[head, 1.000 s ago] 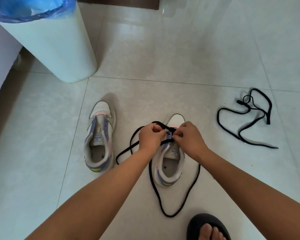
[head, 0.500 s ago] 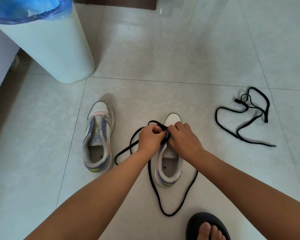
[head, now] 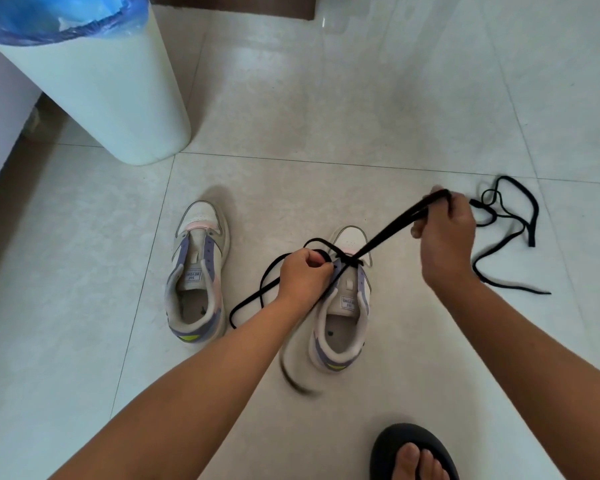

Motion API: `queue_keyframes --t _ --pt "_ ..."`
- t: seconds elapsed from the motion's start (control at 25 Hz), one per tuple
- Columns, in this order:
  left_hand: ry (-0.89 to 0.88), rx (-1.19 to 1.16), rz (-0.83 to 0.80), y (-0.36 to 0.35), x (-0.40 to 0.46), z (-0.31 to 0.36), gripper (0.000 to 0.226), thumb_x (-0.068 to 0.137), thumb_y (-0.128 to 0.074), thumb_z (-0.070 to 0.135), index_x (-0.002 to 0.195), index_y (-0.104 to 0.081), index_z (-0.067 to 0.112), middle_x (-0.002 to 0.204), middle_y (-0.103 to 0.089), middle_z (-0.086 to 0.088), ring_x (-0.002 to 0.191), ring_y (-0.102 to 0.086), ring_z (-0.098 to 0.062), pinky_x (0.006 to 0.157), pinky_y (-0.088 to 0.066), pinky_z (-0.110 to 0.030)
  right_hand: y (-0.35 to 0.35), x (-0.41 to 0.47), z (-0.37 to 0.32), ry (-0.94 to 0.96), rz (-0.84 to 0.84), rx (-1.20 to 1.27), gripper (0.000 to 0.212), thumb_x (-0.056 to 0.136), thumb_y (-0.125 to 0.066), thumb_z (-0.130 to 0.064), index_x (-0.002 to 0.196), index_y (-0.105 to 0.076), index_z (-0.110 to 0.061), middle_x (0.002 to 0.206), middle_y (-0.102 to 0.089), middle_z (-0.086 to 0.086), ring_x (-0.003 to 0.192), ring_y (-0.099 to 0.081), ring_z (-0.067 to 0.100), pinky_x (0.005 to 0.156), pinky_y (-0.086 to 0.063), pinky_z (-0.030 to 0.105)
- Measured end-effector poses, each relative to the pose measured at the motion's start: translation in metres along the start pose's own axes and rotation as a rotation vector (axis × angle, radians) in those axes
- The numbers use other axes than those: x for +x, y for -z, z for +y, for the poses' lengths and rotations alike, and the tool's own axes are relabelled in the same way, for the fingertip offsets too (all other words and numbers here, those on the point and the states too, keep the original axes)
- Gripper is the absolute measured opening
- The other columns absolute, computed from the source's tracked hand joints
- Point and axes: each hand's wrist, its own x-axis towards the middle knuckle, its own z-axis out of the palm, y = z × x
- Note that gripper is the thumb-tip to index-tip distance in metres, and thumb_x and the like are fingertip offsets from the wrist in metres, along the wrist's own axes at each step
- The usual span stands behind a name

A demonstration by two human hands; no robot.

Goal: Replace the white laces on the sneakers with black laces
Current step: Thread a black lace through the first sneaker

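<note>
A: Looking down from the head camera, what can't you make out?

B: Your left hand (head: 303, 276) covers the lower eyelets of the right-hand sneaker (head: 343, 308), so I cannot tell how many holes the black lace (head: 388, 233) already runs through. A stretch of that lace near the sneaker's heel is a motion-blurred smear over the floor (head: 326, 109). The waste bin (head: 97, 91) with its blue liner is cut off at the top edge, and your foot in the dark sandal (head: 392, 448) is cut off at the bottom.

A: And your hands?

B: Your left hand is clenched at the toe end of the lacing, fingers curled around the lace just where it meets the sneaker. Your right hand (head: 443, 226) is raised up and to the right, well apart from the sneaker, fingers closed around the lace; the lace runs taut and slanted from the eyelets to that fist.

A: Where does the rest lie?

B: Slack loops of the same lace lie on the floor left of the sneaker, behind your left wrist. The other sneaker (head: 196, 271) sits unlaced further left. A second black lace (head: 509, 223) lies tangled on the tiles, partly hidden behind your right hand.
</note>
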Motion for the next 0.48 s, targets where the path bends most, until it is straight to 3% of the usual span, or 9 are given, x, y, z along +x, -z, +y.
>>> queue_keyframes --t 0.08,0.2,0.32,0.4,0.48 --pt "0.007 -0.014 -0.005 0.000 0.001 0.001 0.013 0.082 -0.068 0.011 0.076 -0.058 0.015 0.075 -0.059 0.005 0.071 -0.055 -0.010 0.063 -0.043 -0.016 0.012 0.018 -0.018 0.001 0.062 0.122 0.024 0.098 -0.040 -0.013 0.077 -0.050 -0.020 0.066 -0.050 -0.003 0.041 -0.043 0.004 0.042 -0.037 0.022" --pt "0.004 -0.034 -0.014 0.001 0.002 -0.001 0.018 0.081 -0.068 0.009 0.071 -0.056 0.019 0.075 -0.060 0.005 0.074 -0.056 -0.012 0.069 -0.045 -0.021 0.047 0.065 -0.025 -0.133 0.293 0.396 0.022 0.097 -0.039 -0.014 0.077 -0.049 -0.017 0.064 -0.050 0.000 0.041 -0.041 0.011 0.042 -0.033 0.017" --pt "0.008 -0.043 -0.016 0.003 0.001 -0.001 0.021 0.081 -0.068 0.009 0.069 -0.055 0.021 0.074 -0.058 0.006 0.073 -0.055 -0.011 0.064 -0.043 -0.017 0.102 0.102 0.002 -0.328 0.483 0.714 0.016 0.096 -0.037 -0.010 0.093 -0.053 -0.011 0.082 -0.059 0.003 0.059 -0.053 0.015 0.047 -0.044 0.017" --pt "0.011 -0.036 -0.016 0.004 0.001 -0.001 0.021 0.081 -0.067 0.009 0.069 -0.055 0.021 0.074 -0.058 0.006 0.072 -0.054 -0.010 0.062 -0.041 -0.015 0.123 0.103 0.022 -0.454 0.481 0.546 0.027 0.097 -0.037 -0.016 0.121 -0.050 -0.011 0.103 -0.058 0.000 0.074 -0.057 0.013 0.052 -0.049 0.018" --pt "0.020 -0.042 -0.024 0.005 0.001 -0.003 0.020 0.082 -0.067 0.009 0.070 -0.055 0.020 0.075 -0.058 0.005 0.073 -0.055 -0.011 0.064 -0.043 -0.016 0.115 0.078 0.043 -0.447 0.279 -0.092 0.020 0.097 -0.042 -0.018 0.112 -0.052 -0.012 0.091 -0.054 -0.003 0.083 -0.057 0.012 0.058 -0.047 0.021"
